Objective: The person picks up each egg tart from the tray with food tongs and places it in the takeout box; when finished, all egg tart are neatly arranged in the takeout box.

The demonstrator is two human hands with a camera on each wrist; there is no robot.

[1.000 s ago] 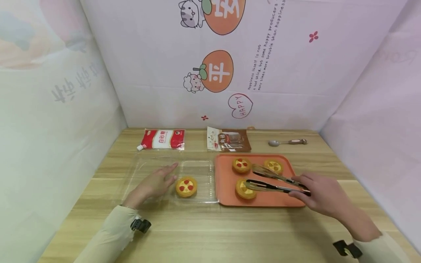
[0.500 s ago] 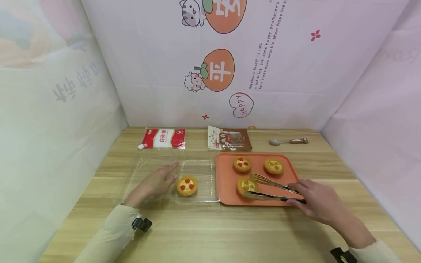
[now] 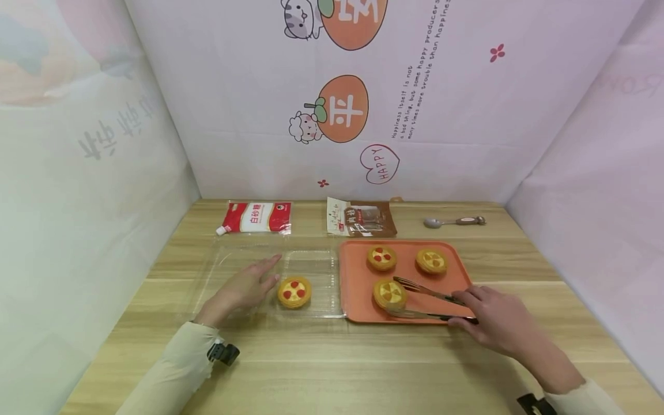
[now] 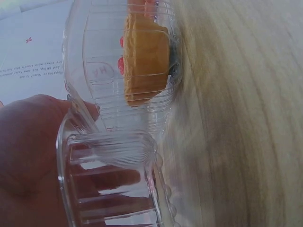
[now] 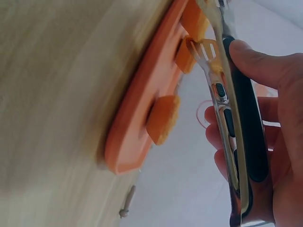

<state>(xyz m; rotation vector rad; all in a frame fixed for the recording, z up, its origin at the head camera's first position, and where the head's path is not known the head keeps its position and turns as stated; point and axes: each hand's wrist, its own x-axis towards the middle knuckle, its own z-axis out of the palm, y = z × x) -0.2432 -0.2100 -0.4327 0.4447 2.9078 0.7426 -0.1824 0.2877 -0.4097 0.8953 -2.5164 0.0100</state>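
My right hand (image 3: pixel 498 317) holds metal tongs (image 3: pixel 427 291) with dark grips, thumb on one arm and fingers on the other. Their spread tips straddle the front egg tart (image 3: pixel 389 293) on the orange tray (image 3: pixel 358 314); whether they touch it I cannot tell. My left hand (image 3: pixel 246 288) rests on the clear plastic container (image 3: pixel 317 266), fingers extended; in the left wrist view the thumb lies by the fold between its two halves. A red-topped tart (image 3: pixel 294 293) sits in the container's right half, beside that hand.
Another red-topped tart (image 3: pixel 381 259) and a yellow-topped tart (image 3: pixel 432 261) sit at the tray's back. Behind lie a red-and-white sugar bag (image 3: pixel 257 218), a brown packet (image 3: pixel 363 218) and a spoon (image 3: pixel 453 221). Printed cloth walls surround the wooden table (image 3: pixel 332 369).
My right hand has come lower and slightly left. The tongs' tips have moved from above the front tart to either side of it. My left hand stays in place.
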